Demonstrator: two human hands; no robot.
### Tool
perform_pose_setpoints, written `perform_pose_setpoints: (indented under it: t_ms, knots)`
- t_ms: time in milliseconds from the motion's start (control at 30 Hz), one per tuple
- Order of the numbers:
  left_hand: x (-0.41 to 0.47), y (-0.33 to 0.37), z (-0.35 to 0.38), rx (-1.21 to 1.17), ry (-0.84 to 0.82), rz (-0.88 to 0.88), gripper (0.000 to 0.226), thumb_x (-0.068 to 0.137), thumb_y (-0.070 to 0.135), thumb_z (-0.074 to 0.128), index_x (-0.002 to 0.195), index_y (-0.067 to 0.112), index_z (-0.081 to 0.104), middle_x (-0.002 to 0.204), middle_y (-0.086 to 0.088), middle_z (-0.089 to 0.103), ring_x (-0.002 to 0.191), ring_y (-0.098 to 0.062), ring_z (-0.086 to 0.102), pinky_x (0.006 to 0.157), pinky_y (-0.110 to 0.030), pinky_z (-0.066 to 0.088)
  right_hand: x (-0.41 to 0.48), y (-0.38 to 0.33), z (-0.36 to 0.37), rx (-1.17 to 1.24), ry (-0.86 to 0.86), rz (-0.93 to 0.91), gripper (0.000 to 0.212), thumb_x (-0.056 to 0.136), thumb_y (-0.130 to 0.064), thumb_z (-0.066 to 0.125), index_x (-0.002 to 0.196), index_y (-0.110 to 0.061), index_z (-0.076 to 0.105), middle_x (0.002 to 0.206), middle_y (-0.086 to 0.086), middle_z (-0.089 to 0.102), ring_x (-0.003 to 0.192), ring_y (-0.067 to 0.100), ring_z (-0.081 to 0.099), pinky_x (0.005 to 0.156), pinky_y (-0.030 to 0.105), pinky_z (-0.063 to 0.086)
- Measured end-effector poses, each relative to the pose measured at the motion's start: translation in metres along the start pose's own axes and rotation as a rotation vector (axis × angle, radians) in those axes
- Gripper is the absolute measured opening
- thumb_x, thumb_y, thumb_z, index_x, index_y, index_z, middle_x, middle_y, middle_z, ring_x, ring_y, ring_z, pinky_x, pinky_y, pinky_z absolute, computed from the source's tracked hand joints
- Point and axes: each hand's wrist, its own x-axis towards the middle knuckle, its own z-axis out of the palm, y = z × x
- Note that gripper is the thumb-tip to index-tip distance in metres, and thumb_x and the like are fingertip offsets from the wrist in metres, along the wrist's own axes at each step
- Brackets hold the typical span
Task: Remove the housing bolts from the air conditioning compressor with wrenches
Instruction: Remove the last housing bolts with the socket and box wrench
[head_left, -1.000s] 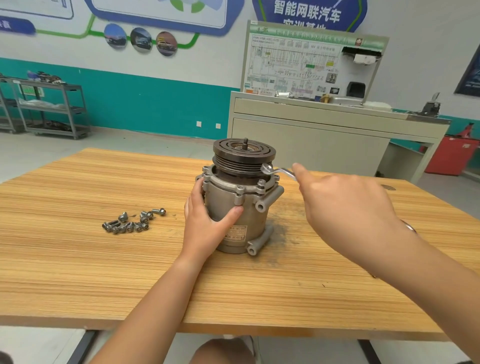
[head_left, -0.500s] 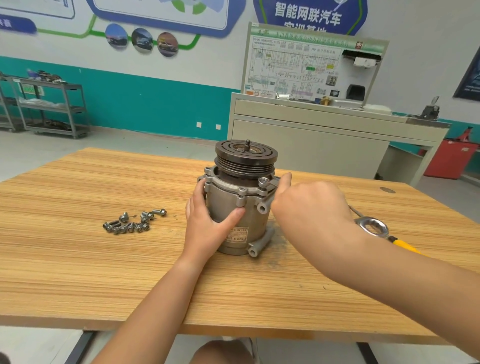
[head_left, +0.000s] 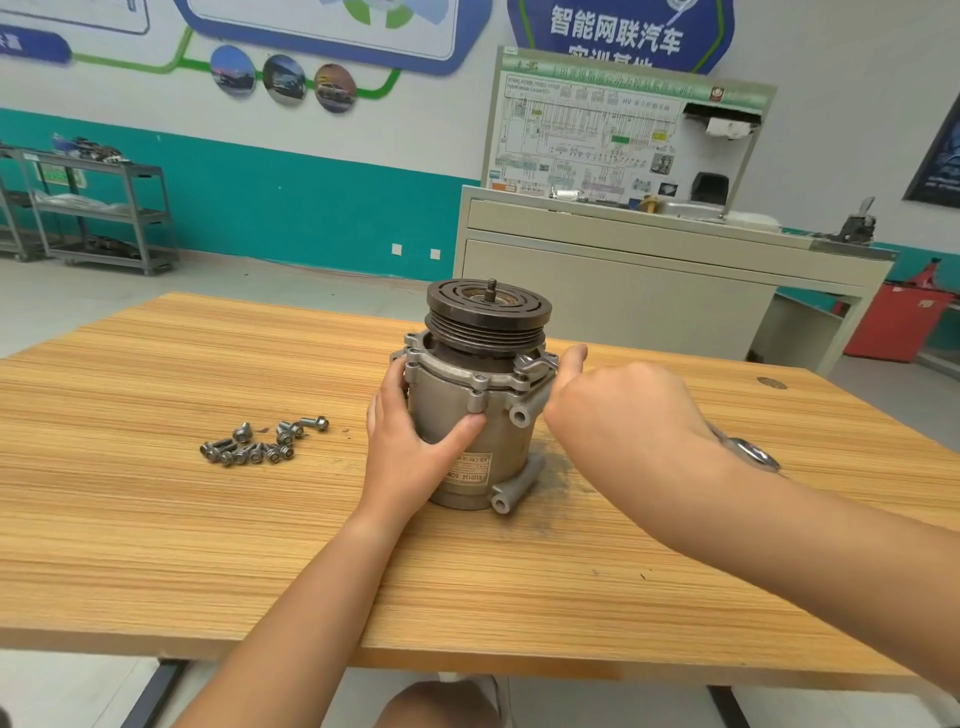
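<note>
The grey air conditioning compressor (head_left: 470, 441) stands upright mid-table, with its dark grooved pulley (head_left: 488, 312) on top. My left hand (head_left: 410, 447) grips the housing from the left, thumb across its front. My right hand (head_left: 618, 410) is curled round a steel wrench. The wrench's open jaw (head_left: 535, 364) sits at a bolt on the right of the flange. Its ring end (head_left: 753, 454) sticks out behind my wrist. My right thumb points toward the flange.
Several loose bolts (head_left: 254, 444) lie in a cluster on the wooden table (head_left: 156, 519), left of the compressor. A dark smudge marks the tabletop to the compressor's right. Behind the table stand a beige cabinet (head_left: 623, 291) with a wiring board, and metal shelving at the far left.
My right hand swung the wrench handle from the far side toward me and to the right, keeping the jaw at the flange. My left hand stayed on the housing.
</note>
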Motion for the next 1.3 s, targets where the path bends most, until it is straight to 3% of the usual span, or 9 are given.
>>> perform_pose_setpoints:
  t_ms: [200,333,433,500,767,1000,1100,1200,1300]
  knots:
    - [0.000,0.000,-0.001,0.005,0.002,0.008,0.107,0.053,0.067,0.061,0.146,0.031,0.021,0.142,0.003,0.037,0.135,-0.015,0.028,0.110,-0.045,0.033,-0.002,0.013,-0.007,-0.033,0.052,-0.060,0.054,0.085,0.012,0.037,0.137,0.000,0.031,0.103,0.007,0.054,0.051,0.014,0.042,0.044,0.023,0.027]
    - [0.001,0.000,0.000,0.007,-0.007,0.002,0.107,0.054,0.066,0.063,0.146,0.031,0.020,0.142,0.003,0.037,0.135,-0.015,0.028,0.110,-0.045,0.032,0.000,0.011,-0.001,-0.058,0.080,-0.063,0.058,0.084,0.012,0.037,0.140,0.003,0.024,0.116,0.012,0.053,0.063,0.016,0.050,0.042,0.023,0.027]
    - [0.000,0.000,0.000,0.001,-0.009,-0.003,0.101,0.061,0.056,0.068,0.146,0.031,0.019,0.143,0.002,0.035,0.136,-0.016,0.028,0.110,-0.046,0.033,0.003,0.018,0.013,-0.036,0.110,0.015,0.056,0.087,0.002,0.038,0.139,0.005,0.019,0.065,0.005,0.046,0.045,0.017,0.035,0.039,0.024,0.022]
    - [0.000,-0.001,0.000,-0.004,-0.011,-0.003,0.100,0.062,0.053,0.068,0.146,0.032,0.019,0.143,0.003,0.035,0.136,-0.016,0.028,0.110,-0.047,0.034,0.005,0.029,0.025,-0.011,0.115,0.041,0.053,0.089,-0.006,0.036,0.140,-0.004,0.019,0.056,-0.003,0.030,0.043,0.016,0.024,0.039,0.025,0.016]
    - [0.000,0.000,-0.002,-0.014,-0.021,-0.005,0.108,0.053,0.067,0.061,0.146,0.033,0.019,0.144,0.005,0.033,0.137,-0.015,0.026,0.110,-0.046,0.033,0.054,0.050,0.069,0.146,0.219,0.088,0.030,0.085,0.003,0.039,0.111,-0.012,0.042,0.067,-0.002,0.044,0.062,0.025,0.048,0.045,0.028,0.024]
    - [0.000,0.000,-0.001,-0.026,-0.025,-0.010,0.104,0.053,0.066,0.064,0.143,0.038,0.020,0.142,0.005,0.035,0.136,-0.016,0.031,0.107,-0.047,0.038,0.078,0.035,0.094,0.433,0.442,0.195,0.042,0.091,-0.001,0.042,0.132,-0.009,0.045,0.110,0.012,0.064,0.099,0.031,0.059,0.090,0.039,0.039]
    - [0.001,-0.001,-0.001,-0.031,-0.022,-0.010,0.104,0.053,0.065,0.064,0.143,0.037,0.020,0.141,0.004,0.035,0.135,-0.017,0.032,0.107,-0.046,0.038,0.047,0.038,0.090,0.759,0.643,0.333,0.041,0.095,-0.007,0.044,0.135,-0.002,0.041,0.081,0.016,0.064,0.063,0.033,0.059,0.052,0.036,0.040]
    - [0.001,-0.001,-0.001,-0.023,-0.018,-0.007,0.104,0.053,0.066,0.063,0.142,0.040,0.018,0.140,0.007,0.034,0.135,-0.016,0.031,0.108,-0.046,0.036,0.006,0.033,0.073,0.657,0.785,0.353,0.045,0.088,-0.005,0.050,0.132,0.002,0.044,0.059,0.008,0.054,0.039,0.022,0.038,0.042,0.022,0.022]
    - [0.000,0.000,-0.001,-0.024,-0.026,-0.004,0.101,0.053,0.066,0.063,0.140,0.041,0.017,0.138,0.008,0.032,0.136,-0.019,0.031,0.108,-0.047,0.036,-0.021,0.021,0.052,0.361,0.348,0.356,0.064,0.088,-0.008,0.047,0.145,-0.020,0.021,0.071,0.001,0.053,0.046,0.025,0.036,0.040,0.024,0.013]
